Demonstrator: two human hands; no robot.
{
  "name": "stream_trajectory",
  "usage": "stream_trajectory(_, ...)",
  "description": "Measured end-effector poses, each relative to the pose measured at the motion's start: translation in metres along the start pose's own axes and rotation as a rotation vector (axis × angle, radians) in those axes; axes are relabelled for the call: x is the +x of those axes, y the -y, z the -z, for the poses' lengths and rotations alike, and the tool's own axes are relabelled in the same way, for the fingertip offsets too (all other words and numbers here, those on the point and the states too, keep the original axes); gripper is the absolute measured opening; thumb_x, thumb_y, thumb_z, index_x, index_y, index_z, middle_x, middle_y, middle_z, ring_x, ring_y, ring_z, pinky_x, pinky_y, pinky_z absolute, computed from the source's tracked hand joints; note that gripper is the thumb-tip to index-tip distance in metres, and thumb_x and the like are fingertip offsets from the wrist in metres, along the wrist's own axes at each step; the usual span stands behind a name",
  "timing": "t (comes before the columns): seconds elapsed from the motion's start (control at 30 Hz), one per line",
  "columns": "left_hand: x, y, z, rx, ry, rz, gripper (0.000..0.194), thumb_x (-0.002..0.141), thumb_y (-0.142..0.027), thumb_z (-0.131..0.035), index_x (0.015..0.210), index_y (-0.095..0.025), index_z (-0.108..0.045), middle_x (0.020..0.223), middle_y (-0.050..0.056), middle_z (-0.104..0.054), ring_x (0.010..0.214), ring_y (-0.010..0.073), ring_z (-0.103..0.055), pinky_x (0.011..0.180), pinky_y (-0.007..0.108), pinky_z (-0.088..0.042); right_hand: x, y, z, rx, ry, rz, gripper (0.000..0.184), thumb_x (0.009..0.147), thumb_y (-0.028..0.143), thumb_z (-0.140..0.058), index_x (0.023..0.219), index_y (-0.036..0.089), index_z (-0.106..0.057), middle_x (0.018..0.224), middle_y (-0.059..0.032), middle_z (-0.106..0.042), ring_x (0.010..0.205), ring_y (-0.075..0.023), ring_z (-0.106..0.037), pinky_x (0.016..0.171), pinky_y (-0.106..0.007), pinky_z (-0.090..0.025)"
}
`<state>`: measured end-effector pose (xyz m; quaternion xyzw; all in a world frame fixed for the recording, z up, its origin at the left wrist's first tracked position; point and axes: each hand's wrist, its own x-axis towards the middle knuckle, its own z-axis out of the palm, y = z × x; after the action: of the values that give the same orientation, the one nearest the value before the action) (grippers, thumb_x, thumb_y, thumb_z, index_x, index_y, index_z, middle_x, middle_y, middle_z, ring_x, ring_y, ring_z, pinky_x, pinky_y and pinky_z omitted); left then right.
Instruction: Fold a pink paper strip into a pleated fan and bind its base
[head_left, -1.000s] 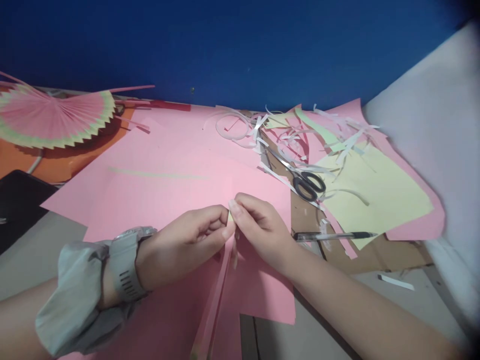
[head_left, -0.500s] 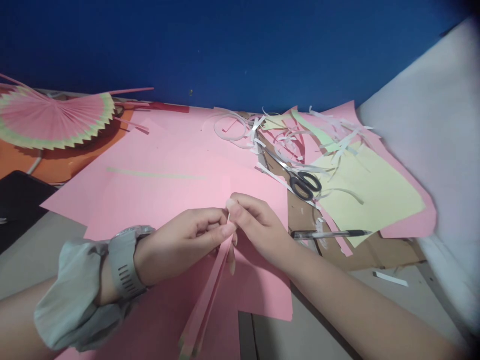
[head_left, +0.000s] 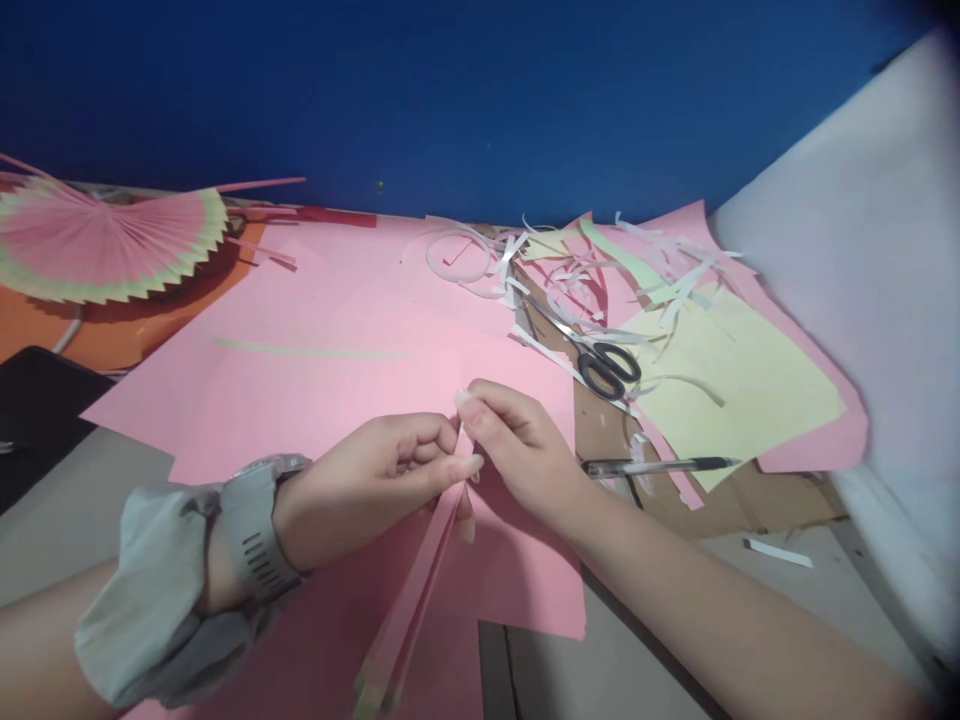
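Observation:
A narrow pleated bundle of pink paper [head_left: 420, 585], green at its lower end, slants from my fingers toward the bottom edge of the view. My left hand [head_left: 390, 465] is closed around its upper part, with the thumb lying across the pleats. At the very top my right hand [head_left: 517, 440] pinches the paper's tip between thumb and finger. Beneath both hands lie large pink sheets [head_left: 337, 300], one with a thin green strip [head_left: 307, 350] on it. The far side of the bundle is hidden by my fingers.
Black-handled scissors [head_left: 607, 370] and a pen [head_left: 660, 467] lie to the right, near yellow paper [head_left: 750, 380] and curled white scraps [head_left: 690, 280]. An opened pink-and-green paper fan [head_left: 112, 240] rests on something orange at the left. A blue wall [head_left: 480, 100] rises behind.
My left thumb has slid slightly right across the paper and straightened. My right hand has risen a little at the tip, showing more paper between the hands.

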<state>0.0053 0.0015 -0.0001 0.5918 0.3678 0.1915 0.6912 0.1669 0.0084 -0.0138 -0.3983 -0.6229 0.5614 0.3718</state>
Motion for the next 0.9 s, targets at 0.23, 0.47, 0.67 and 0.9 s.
stream_trajectory(0.23, -0.002, -0.005, -0.008, -0.08, -0.084, 0.051, 0.03, 0.091, -0.037, -0.037, 0.068, -0.019, -0.041, 0.058, -0.003, -0.058, 0.056, 0.0095, -0.05, 0.057, 0.021, -0.038, 0.002, -0.007, 0.0, 0.17, -0.112, -0.07, 0.032, 0.089, 0.042, -0.045, 0.068, 0.019, -0.048, 0.056, 0.0067, -0.038, 0.048, -0.0057, -0.039, 0.048, -0.021, -0.033)
stream_trajectory(0.47, -0.004, 0.001, -0.009, -0.331, -0.023, 0.069, 0.023, 0.093, -0.034, -0.032, 0.084, -0.018, -0.046, 0.053, -0.006, -0.049, 0.048, 0.0084, -0.043, 0.053, 0.021, -0.041, 0.003, -0.003, -0.005, 0.297, -0.181, -0.001, 0.029, 0.09, 0.038, -0.046, 0.067, 0.02, -0.041, 0.047, 0.0091, -0.036, 0.04, -0.0048, -0.039, 0.041, -0.019, -0.031)
stream_trajectory(0.67, -0.005, -0.003, -0.01, -0.379, -0.003, 0.179, 0.037, 0.091, -0.046, -0.032, 0.07, -0.018, -0.043, 0.055, -0.006, -0.031, 0.046, 0.0072, -0.023, 0.044, 0.02, -0.026, 0.003, -0.003, -0.005, 0.147, -0.24, -0.007, 0.031, 0.088, 0.042, -0.046, 0.065, 0.021, -0.042, 0.049, 0.008, -0.035, 0.041, -0.0056, -0.034, 0.041, -0.02, -0.027)
stream_trajectory(0.9, -0.004, -0.002, -0.02, -0.215, -0.181, 0.212, 0.033, 0.091, -0.042, -0.03, 0.07, -0.019, -0.041, 0.056, -0.005, -0.03, 0.05, 0.0097, -0.024, 0.046, 0.023, -0.023, 0.005, -0.006, -0.002, 0.106, -0.251, -0.007, 0.036, 0.089, 0.043, -0.046, 0.063, 0.02, -0.038, 0.052, 0.0073, -0.032, 0.046, -0.006, -0.031, 0.047, -0.022, -0.028)
